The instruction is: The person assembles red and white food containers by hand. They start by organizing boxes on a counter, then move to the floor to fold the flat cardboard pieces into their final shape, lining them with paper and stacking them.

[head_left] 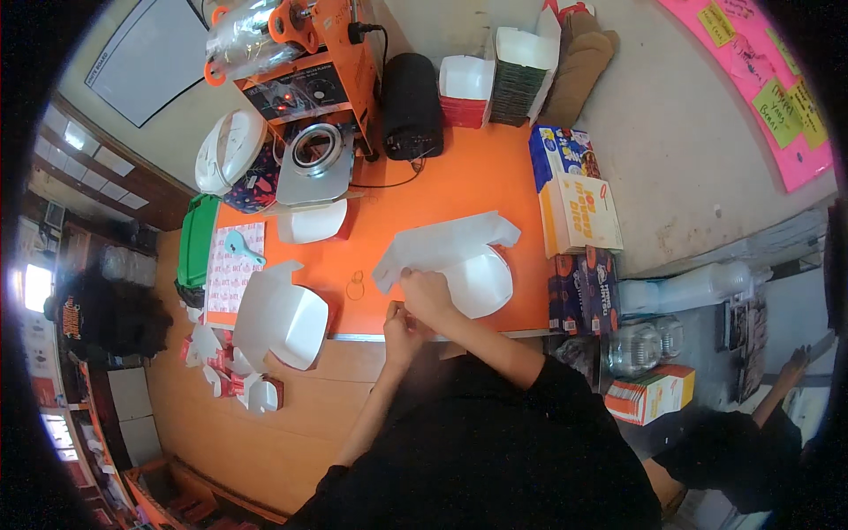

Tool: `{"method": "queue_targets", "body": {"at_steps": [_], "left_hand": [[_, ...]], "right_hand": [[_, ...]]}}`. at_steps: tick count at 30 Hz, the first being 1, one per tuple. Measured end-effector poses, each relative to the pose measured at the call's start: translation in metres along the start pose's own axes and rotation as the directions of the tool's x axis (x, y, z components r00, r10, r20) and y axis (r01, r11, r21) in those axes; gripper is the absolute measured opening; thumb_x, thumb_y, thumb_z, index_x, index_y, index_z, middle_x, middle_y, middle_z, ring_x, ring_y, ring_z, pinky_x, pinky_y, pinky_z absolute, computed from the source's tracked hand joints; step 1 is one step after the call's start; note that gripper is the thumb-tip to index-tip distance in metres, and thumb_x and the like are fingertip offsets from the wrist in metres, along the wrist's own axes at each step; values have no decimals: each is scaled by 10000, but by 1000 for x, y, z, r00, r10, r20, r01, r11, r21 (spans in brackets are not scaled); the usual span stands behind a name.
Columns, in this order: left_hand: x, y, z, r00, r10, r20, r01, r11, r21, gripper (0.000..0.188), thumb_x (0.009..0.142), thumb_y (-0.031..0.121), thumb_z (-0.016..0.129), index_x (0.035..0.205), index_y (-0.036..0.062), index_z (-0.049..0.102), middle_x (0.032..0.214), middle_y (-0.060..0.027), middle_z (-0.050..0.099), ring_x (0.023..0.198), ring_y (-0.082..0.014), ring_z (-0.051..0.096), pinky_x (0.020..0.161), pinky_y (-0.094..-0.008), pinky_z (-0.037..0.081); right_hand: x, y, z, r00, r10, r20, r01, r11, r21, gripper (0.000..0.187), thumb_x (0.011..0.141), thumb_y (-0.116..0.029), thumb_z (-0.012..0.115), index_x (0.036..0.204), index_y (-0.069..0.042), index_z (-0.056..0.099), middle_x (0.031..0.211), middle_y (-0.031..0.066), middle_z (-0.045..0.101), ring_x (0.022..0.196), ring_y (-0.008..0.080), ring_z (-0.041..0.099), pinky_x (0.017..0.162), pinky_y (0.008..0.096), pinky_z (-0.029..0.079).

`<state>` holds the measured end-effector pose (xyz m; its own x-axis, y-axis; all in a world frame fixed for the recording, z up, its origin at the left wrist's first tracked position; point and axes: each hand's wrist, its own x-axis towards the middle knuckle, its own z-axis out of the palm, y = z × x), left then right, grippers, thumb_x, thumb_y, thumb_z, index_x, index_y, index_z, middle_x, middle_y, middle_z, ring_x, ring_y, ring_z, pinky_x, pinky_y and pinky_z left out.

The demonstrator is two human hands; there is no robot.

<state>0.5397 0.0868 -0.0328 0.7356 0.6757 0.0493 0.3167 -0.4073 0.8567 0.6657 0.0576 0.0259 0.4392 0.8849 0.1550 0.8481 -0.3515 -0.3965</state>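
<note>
An open white paper food box (480, 281), its long lid flap (442, 241) raised on the far side, stands near the front edge of the orange table. My right hand (426, 296) is closed at the near left corner of this box, over the lower end of the flap. Just below and left of it, at the table edge, my left hand (402, 337) is closed with its fingertips pinched close to my right wrist. Whatever either hand grips is too small or hidden to make out. Thin rubber bands (355, 286) lie on the table left of my hands.
Another open paper box (305, 329) overhangs the front edge at left; one more (316, 223) sits below the orange sealing machine (309, 93). Stacked boxes (521, 79) and a black cylinder (412, 106) line the back. Cartons (583, 212) border the right. A person's hand (798, 358) shows far right.
</note>
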Motion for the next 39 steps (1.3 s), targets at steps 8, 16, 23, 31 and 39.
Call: {"method": "queue_targets", "body": {"at_steps": [8, 16, 23, 31, 39], "left_hand": [[0, 1, 2, 1000, 10, -27, -11, 999, -32, 244, 714, -16, 748, 934, -69, 654, 951, -120, 582, 761, -216, 667, 618, -311, 554], [6, 33, -4, 978, 210, -10, -205, 962, 180, 384, 712, 26, 750, 1071, -78, 658, 959, -143, 573, 751, -209, 640, 629, -302, 569], [-2, 6, 8, 998, 37, -41, -36, 999, 26, 511, 761, 42, 749, 1239, -66, 605, 943, -103, 538, 720, -178, 645, 612, -290, 575], [-7, 13, 9, 998, 28, -61, -29, 999, -21, 465, 784, 46, 754, 1213, -65, 612, 947, -87, 532, 703, -150, 632, 563, -265, 527], [-7, 34, 4, 992, 119, -46, -111, 982, 155, 374, 716, 92, 732, 1034, -71, 621, 858, -206, 589, 803, -360, 616, 676, -436, 518]], "right_hand": [[-5, -1, 9, 1000, -5, 16, 7, 997, -83, 156, 726, -89, 643, 834, 23, 633, 731, 164, 679, 633, 301, 705, 549, 371, 561], [-37, 8, -25, 969, 120, 214, -166, 963, 211, 300, 766, -161, 657, 1016, -8, 594, 816, 174, 677, 760, 401, 674, 663, 502, 536], [-52, 9, -30, 892, 184, 412, -267, 951, 153, 398, 771, -171, 656, 1132, -22, 573, 933, 212, 679, 871, 419, 663, 728, 535, 520], [-56, 9, -10, 940, 90, 328, -167, 963, 213, 350, 796, -157, 652, 1087, 10, 551, 862, 244, 687, 789, 436, 691, 680, 509, 552], [-48, 17, 3, 847, 93, 524, -239, 946, 217, 382, 940, -296, 466, 1093, 26, 601, 932, 280, 673, 846, 442, 667, 760, 565, 503]]}}
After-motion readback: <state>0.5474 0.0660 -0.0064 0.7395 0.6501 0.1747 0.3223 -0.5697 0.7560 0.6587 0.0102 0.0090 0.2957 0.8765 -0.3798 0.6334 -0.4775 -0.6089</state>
